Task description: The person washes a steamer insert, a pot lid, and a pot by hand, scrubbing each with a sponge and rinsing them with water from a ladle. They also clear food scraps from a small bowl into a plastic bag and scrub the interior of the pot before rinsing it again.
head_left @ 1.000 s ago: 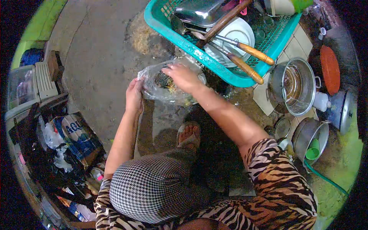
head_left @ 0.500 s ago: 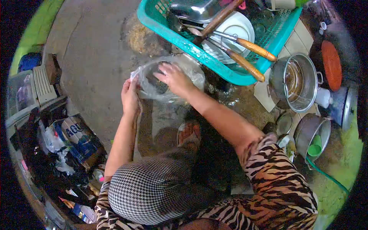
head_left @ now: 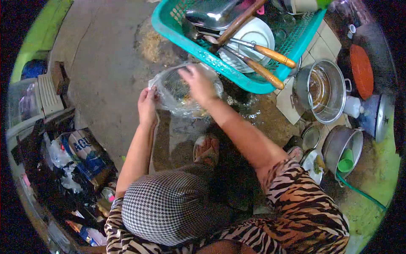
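Note:
My left hand (head_left: 147, 101) pinches the left rim of a clear plastic bag (head_left: 160, 99), its mouth spread wide and facing up. Inside the bag are dark and yellowish bits, too small to name. Over the bag's right side is my right hand (head_left: 199, 84), blurred, its fingers stretched out and nothing visible in them. Just beyond the bag stands a teal plastic basket (head_left: 203, 59) holding a white plate (head_left: 262, 34), a metal pan (head_left: 211, 17) and several wooden-handled utensils (head_left: 264, 74).
To the right are a metal pot (head_left: 338, 91), a second pot (head_left: 332, 146) with a green cup (head_left: 346, 160), and an orange-red oval item (head_left: 361, 72). A green hose (head_left: 359, 192) runs along the lower right. A printed sack (head_left: 82, 146) and black bags lie at left. The floor by the basket is wet.
My right hand has shifted slightly right and up over the bag, uncovering more of the contents. My left hand keeps its hold on the rim. The camera view has shifted a little.

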{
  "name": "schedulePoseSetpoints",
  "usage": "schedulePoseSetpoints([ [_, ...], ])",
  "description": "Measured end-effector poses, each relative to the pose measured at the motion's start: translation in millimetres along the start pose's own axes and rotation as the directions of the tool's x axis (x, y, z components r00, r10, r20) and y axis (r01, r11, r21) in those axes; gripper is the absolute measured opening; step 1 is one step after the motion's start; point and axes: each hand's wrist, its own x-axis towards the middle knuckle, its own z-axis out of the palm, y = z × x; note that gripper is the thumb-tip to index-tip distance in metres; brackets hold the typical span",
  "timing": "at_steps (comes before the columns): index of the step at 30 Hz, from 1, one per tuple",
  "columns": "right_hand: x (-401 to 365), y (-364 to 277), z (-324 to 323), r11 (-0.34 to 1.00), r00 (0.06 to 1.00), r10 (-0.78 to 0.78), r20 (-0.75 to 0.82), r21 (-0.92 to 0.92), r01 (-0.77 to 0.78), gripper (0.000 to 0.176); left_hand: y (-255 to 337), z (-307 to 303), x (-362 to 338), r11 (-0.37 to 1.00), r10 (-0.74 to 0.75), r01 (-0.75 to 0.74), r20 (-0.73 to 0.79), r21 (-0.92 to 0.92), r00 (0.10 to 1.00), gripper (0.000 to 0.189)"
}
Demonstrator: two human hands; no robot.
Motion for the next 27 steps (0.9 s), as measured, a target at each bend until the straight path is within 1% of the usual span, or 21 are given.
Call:
schedulePoseSetpoints([
  [1, -5.6, -11.2, -33.1, 0.976, 0.986, -0.168, 0.014, -0.141, 0.169, 0.038, -2.8, -0.4, 0.9, 0.999, 0.006, -0.004, 0.032, -0.052, 0.999, 0.012],
  [3, -30.4, -13.5, -60.0, 0.981, 0.989, -0.088, -0.12, 0.163, 0.107, 0.033, -5.8, -1.6, 0.6, 0.999, 0.027, -0.027, 0.029, -0.018, 0.999, 0.012],
  [4, -38.2, -9.3, -65.0, 0.98, 0.993, 0.1, -0.065, 0.177, -0.087, 0.035, -8.9, -1.3, 1.3, 0.999, 0.043, -0.044, 0.033, 0.017, 0.999, 0.013],
  [6, -60.3, 31.0, -65.2, 0.984, 0.98, 0.054, -0.192, 0.175, -0.02, 0.039, -12.3, -6.3, 0.7, 0.992, 0.046, -0.053, 0.056, 0.115, 0.997, 0.015],
  [7, -72.9, 30.4, -79.7, 0.849, 0.96, 0.281, -0.016, 0.47, -0.241, 0.043, -8.5, -4.0, -5.1, 0.995, 0.038, -0.044, 0.067, 0.085, 0.997, 0.016],
  [8, -86.0, 30.0, -94.8, 0.586, 0.878, 0.429, 0.213, 0.673, -0.45, 0.046, -6.6, 0.1, -10.3, 0.998, 0.03, -0.034, 0.081, 0.054, 0.996, 0.017],
  [9, -97.1, 42.5, -101.0, 0.428, 0.832, 0.459, 0.311, 0.744, -0.514, 0.047, -6.7, 3.0, -13.8, 0.998, 0.028, -0.033, 0.096, 0.053, 0.995, 0.017],
  [10, -108.3, 50.5, -108.7, 0.428, 0.83, 0.47, 0.299, 0.746, -0.511, 0.047, -7.0, 3.6, -16.0, 0.994, 0.053, -0.061, 0.081, 0.093, 0.995, 0.02],
  [12, -131.8, 68.8, -123.2, 0.427, 0.737, 0.576, 0.355, 0.638, -0.641, 0.044, -11.7, 4.2, -18.4, 0.987, 0.077, -0.087, 0.082, 0.133, 0.994, 0.024],
  [13, -145.9, 84.5, -127.9, 0.366, 0.788, 0.474, 0.393, 0.725, -0.583, 0.042, -17.4, 3.9, -19.3, 0.866, 0.296, -0.252, -0.035, 0.432, 0.955, 0.029],
  [14, -160.1, 100.8, -135.2, 0.363, 0.788, 0.481, 0.385, 0.73, -0.579, 0.042, -23.3, 3.8, -20.6, 0.632, 0.526, -0.332, -0.074, 0.7, 0.847, 0.034],
  [15, -170.5, 106.9, -142.9, 0.352, 0.75, 0.527, 0.399, 0.701, -0.62, 0.044, 2.3, 15.6, -42.8, 0.206, 0.805, -0.484, 0.134, 0.85, 0.578, 0.043],
  [16, -177.9, 109.5, -145.1, 0.335, 0.709, 0.569, 0.416, 0.67, -0.662, 0.045, 16.9, 26.5, -52.8, 0.202, 0.804, -0.487, 0.14, 0.85, 0.578, 0.043],
  [17, -180.3, 95.3, -156.0, 0.302, 0.694, 0.546, 0.47, 0.662, -0.686, 0.044, 27.1, 34.4, -61.4, 0.235, 0.704, -0.663, 0.346, 0.711, 0.62, 0.046],
  [18, -184.5, 91.1, -155.9, 0.294, 0.689, 0.543, 0.48, 0.66, -0.691, 0.044, 29.5, 41.7, -70.1, 0.301, 0.59, -0.786, 0.542, 0.541, 0.599, 0.049],
  [20, -186.6, 86.6, -153.7, 0.29, 0.716, 0.494, 0.494, 0.683, -0.671, 0.044, 16.7, 67.2, -89.7, 0.674, 0.33, -0.646, 0.636, 0.359, 0.698, 0.058],
  [22, -189.8, 106.3, -137.5, 0.27, 0.735, 0.435, 0.52, 0.704, -0.657, 0.044, 3.5, 79.7, -96.7, 0.813, -0.051, -0.413, 0.756, 0.411, 0.653, 0.066],
  [24, -187.7, 111.8, -130.4, 0.244, 0.748, 0.388, 0.538, 0.723, -0.646, 0.044, -15.2, 85.8, -98.6, 0.786, -0.115, -0.499, 0.879, 0.366, 0.463, 0.072],
  [25, -178.9, 95.6, -137.8, 0.308, 0.727, 0.381, 0.571, 0.663, -0.682, 0.043, -8.6, 89.9, -103.7, 0.704, -0.208, -0.521, 0.842, 0.482, 0.498, 0.065],
  [26, -174.1, 85.4, -143.3, 0.371, 0.704, 0.378, 0.601, 0.598, -0.71, 0.042, -11.4, 89.9, -106.4, 0.704, -0.214, -0.517, 0.84, 0.487, 0.499, 0.065],
  [27, -173.9, 82.7, -145.8, 0.367, 0.703, 0.378, 0.602, 0.6, -0.711, 0.042, -14.9, 90.3, -107.8, 0.682, -0.135, -0.555, 0.827, 0.477, 0.545, 0.053],
])
